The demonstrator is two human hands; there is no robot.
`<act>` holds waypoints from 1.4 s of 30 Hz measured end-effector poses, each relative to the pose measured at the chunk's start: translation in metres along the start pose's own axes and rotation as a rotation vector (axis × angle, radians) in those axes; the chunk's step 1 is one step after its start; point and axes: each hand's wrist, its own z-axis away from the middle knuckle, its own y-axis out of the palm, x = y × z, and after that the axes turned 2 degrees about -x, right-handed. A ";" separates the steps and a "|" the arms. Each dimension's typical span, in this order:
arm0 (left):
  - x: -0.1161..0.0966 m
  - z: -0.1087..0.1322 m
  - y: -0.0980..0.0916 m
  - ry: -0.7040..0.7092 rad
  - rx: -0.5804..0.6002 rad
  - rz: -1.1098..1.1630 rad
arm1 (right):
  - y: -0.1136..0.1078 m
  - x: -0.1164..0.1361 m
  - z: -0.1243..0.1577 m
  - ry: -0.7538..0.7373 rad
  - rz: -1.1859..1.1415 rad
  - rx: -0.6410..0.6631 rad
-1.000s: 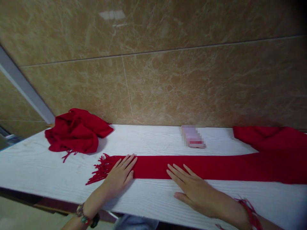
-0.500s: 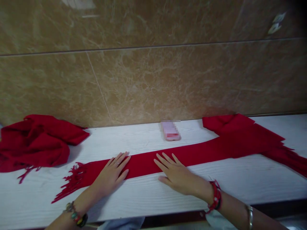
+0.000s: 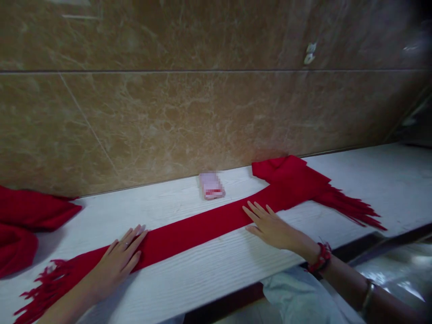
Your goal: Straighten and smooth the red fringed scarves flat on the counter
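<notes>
A red fringed scarf (image 3: 195, 231) lies stretched in a long flat strip across the white table. My left hand (image 3: 118, 256) rests flat on it near the left fringe, fingers extended. Farther right, my right hand (image 3: 270, 225) lies on the strip with its fingers spread, the thumb on the scarf's near edge. Beyond my right hand the scarf turns into a folded, overlapping part, with a second fringe trailing to the right. Neither hand grips the cloth.
A crumpled red cloth (image 3: 37, 211) lies at the left, partly out of view. By the wall stands a brown marbled tile surface (image 3: 189, 117), with a pink phone-like object (image 3: 211, 185), partly blurred, in front of it. The white table (image 3: 189, 288) ends at a dark front edge.
The view has turned to the right. My hands have moved farther apart along the scarf, the right one toward the folded part; both stay flat.
</notes>
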 end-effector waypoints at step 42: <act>-0.276 -0.228 -0.019 0.404 -0.035 0.269 | -0.031 -0.176 -0.004 0.104 0.304 -0.057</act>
